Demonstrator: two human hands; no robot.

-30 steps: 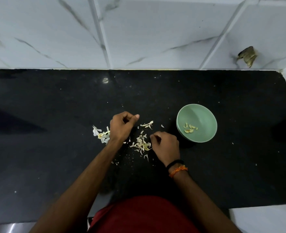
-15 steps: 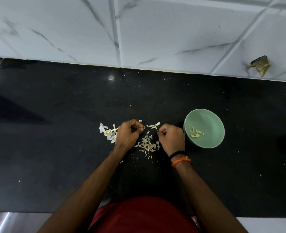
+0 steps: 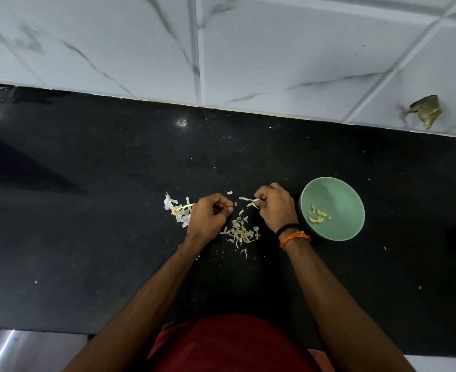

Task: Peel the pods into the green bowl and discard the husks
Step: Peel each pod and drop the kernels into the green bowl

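From my remote seat I saw my right hand (image 3: 276, 206) pinching a pale husk (image 3: 249, 201) at the green bowl's (image 3: 337, 191) nine o'clock on the black worktop (image 3: 87, 237), while my left hand (image 3: 209, 217) stayed curled, contents hidden from me.

Glossy black stone counter (image 3: 87, 237), papery husks (image 3: 239, 232), perhaps plastic green bowl (image 3: 337, 189).
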